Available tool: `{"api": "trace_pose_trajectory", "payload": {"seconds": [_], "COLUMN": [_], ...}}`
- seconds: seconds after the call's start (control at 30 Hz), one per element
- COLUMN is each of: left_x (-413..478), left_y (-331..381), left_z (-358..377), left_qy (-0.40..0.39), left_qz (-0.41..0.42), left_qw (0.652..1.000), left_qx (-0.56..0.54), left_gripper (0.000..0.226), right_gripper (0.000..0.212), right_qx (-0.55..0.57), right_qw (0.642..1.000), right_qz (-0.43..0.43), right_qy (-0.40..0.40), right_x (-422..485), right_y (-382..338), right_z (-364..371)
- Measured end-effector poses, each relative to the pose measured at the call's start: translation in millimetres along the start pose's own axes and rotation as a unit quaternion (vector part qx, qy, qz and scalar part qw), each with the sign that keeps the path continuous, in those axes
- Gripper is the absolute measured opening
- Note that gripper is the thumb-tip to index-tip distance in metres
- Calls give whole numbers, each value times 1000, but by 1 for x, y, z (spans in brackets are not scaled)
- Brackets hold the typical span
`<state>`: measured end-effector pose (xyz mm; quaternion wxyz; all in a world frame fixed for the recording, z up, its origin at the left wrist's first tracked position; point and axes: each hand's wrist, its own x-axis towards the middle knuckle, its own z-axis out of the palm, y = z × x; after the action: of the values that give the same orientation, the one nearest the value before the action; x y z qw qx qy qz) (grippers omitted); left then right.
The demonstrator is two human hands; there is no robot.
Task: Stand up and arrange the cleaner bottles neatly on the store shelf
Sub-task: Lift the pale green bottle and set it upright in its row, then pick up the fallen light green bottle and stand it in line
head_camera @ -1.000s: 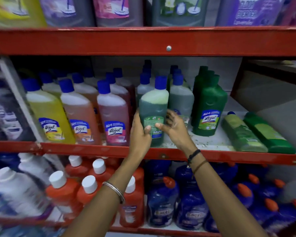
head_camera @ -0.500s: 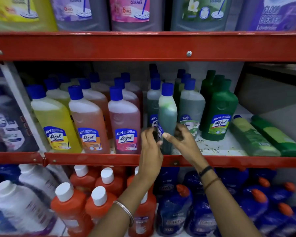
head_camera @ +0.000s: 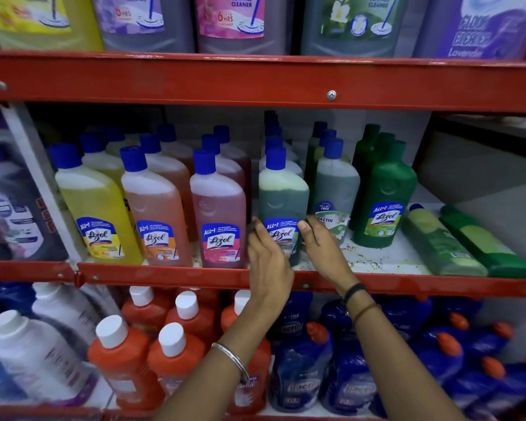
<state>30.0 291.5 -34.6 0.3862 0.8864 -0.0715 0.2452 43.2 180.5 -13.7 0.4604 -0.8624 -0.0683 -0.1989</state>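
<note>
A dark teal cleaner bottle (head_camera: 283, 192) with a blue cap stands upright at the front of the middle shelf (head_camera: 164, 273), its label facing me. My left hand (head_camera: 269, 259) presses its left side and my right hand (head_camera: 322, 253) holds its right side, both low on the bottle. To its left stand the pink (head_camera: 219, 214), orange (head_camera: 158, 214) and yellow (head_camera: 97, 208) bottles in a row. A grey-green bottle (head_camera: 336, 183) and a dark green one (head_camera: 383, 205) stand to its right. Two green bottles (head_camera: 441, 244) (head_camera: 483, 241) lie flat at the shelf's right end.
A red shelf beam (head_camera: 255, 80) runs just above the bottle caps, with large cleaner jugs (head_camera: 234, 22) on top. Below are orange bottles with white caps (head_camera: 125, 360) and blue bottles (head_camera: 301, 375). The white shelf floor (head_camera: 386, 259) shows between the dark green bottle and the lying ones.
The teal bottle has been turned between my two hands: it showed its narrow side half a second ago and now shows its front label. The camera has moved closer.
</note>
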Motion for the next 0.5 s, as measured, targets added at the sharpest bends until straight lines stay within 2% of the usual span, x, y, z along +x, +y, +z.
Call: {"api": "trace_pose_trajectory", "payload": {"seconds": [0.1, 0.17, 0.23, 0.3, 0.4, 0.5], "left_x": [-3, -10, -20, -28, -33, -30], "left_y": [1, 9, 25, 47, 91, 125], "left_z": [3, 6, 10, 14, 35, 66], "left_qy": [15, 47, 94, 113, 55, -90], "left_qz": [-12, -5, 52, 131, 208, 191], "left_qw": [1000, 999, 994, 983, 966, 963], "left_qx": [-7, -11, -28, -66, -143, -169], "left_gripper": [85, 83, 77, 65, 50, 41], "right_gripper": [25, 30, 36, 31, 26, 31], "right_qx": [3, -1, 8, 22, -60, -269], "right_qw": [1000, 1000, 1000, 998, 986, 937], "right_qz": [-4, -15, -22, -33, -21, 78], "right_qy": [-3, -10, 6, 46, 151, 209], "right_x": [-3, -9, -17, -24, -35, -44], "right_y": [-6, -7, 0, 8, 35, 59], "right_z": [-1, -8, -24, -51, -111, -163]}}
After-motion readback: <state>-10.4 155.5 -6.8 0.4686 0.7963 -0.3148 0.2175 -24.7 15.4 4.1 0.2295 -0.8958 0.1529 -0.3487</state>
